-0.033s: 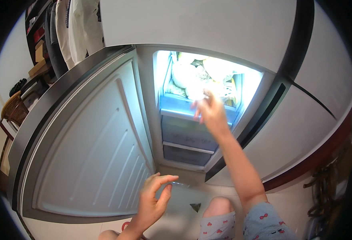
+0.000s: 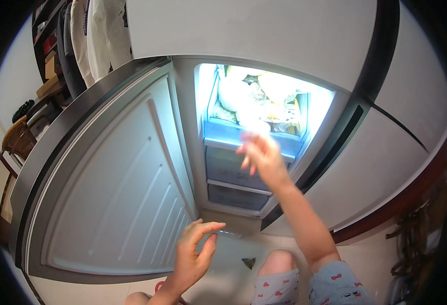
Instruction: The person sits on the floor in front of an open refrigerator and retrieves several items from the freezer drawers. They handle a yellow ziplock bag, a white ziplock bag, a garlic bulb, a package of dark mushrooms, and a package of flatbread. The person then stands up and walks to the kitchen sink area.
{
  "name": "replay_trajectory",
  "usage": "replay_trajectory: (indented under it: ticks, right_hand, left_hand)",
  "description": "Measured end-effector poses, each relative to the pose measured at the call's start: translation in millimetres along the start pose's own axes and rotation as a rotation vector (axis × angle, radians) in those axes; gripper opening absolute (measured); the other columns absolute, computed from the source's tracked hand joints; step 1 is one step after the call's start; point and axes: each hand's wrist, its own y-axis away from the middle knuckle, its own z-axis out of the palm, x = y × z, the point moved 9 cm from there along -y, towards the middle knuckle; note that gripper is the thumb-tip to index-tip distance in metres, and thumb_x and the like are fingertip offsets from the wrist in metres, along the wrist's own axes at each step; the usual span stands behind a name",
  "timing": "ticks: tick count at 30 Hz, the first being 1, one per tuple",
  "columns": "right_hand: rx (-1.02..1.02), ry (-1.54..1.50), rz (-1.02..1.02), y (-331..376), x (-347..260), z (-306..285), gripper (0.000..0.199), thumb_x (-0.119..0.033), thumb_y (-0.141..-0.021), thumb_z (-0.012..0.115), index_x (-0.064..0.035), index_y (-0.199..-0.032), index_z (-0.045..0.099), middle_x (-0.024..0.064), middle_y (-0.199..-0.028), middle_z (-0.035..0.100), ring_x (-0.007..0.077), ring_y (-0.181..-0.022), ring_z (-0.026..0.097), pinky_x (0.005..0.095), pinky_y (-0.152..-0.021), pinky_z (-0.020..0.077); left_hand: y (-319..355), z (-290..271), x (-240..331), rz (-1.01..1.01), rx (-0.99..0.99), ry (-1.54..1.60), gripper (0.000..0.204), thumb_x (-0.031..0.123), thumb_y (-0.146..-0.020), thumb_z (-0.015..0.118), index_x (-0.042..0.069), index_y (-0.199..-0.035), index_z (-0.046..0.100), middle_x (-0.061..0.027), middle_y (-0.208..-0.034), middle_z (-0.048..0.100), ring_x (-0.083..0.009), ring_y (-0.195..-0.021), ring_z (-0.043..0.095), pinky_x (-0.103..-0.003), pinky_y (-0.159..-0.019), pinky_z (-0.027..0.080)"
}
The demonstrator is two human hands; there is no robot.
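The bare left hand [image 2: 193, 254], thumb and forefinger parted, and blurred right hand [image 2: 265, 158], loosely spread, look empty, the right before a translucent blue plastic freezer drawer [image 2: 223, 129] holding whitish bags [image 2: 233, 95].

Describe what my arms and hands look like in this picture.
Each grip is a bare, ungloved hand: left hand and right hand. No watch or bracelet shows. A pale grey-blue sleeve with small red bow-like prints covers the right arm near the elbow; the left forearm shows no sleeve.
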Motion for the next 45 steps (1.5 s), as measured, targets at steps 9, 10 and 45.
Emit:
replay_trajectory:
  ticks: [9,10,45]
  right_hand:
    - [0.358,-0.73,0.223,21,131,-46,0.041,-0.03,-0.1,0.055,-0.0049,-0.131,0.048,0.0126,-0.132,0.057,0.026,-0.12,0.058,0.0384,-0.095,0.0428]
    - [0.401,-0.696,0.215,23,132,-44,0.039,-0.03,-0.101,0.054,-0.0048,-0.131,0.049,0.0122,-0.13,0.058,0.0253,-0.12,0.058,0.0383,-0.095,0.0422]
    - [0.436,-0.612,0.22,212,105,27,0.029,-0.025,-0.103,0.058,-0.0017,-0.119,0.061,-0.003,-0.104,0.061,0.0055,-0.092,0.05,0.0213,-0.085,0.0416]
  left_hand:
    - [3,15,4,0.041,-0.044,-0.021,0.022,-0.003,-0.09,0.059,0.004,-0.109,0.067,-0.0092,-0.104,0.07,-0.0271,-0.101,0.064,-0.046,-0.107,0.041]
    - [4,16,5,0.05,-0.047,-0.031,0.022,-0.004,-0.09,0.059,0.004,-0.109,0.067,-0.0093,-0.104,0.07,-0.0271,-0.101,0.064,-0.047,-0.107,0.041]
    - [-136,122,-31,0.182,-0.39,-0.962,0.086,0.025,-0.075,0.08,0.005,-0.147,0.039,-0.0235,-0.152,0.036,-0.0402,-0.137,0.04,-0.044,-0.109,0.04]
